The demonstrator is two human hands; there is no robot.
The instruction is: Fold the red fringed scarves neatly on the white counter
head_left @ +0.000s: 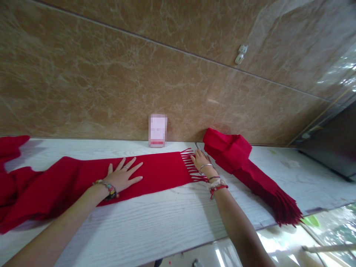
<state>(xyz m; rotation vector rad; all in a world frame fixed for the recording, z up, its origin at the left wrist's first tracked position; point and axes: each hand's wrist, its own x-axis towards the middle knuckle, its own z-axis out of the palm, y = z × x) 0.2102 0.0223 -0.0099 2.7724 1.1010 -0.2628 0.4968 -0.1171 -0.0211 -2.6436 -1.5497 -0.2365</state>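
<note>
Red scarf (164, 168) lies along the white tabletop (150, 226) — left portion rumpled, fringe (189, 169) at right end. Left hand (124, 179): palm down on the scarf, fingers spread wide, gripping nothing. Right hand (201, 163): fingers at the fringe — grip cannot be determined. Second red scarf (235, 154): folded, to the right of the right hand

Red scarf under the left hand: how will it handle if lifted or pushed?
Likely floppy: the red scarf drapes in loose folds at its left end. Probably wrinkles if pushed, lying thin and flat under the left hand. Fringe may tangle, being separate thin strands.
</note>
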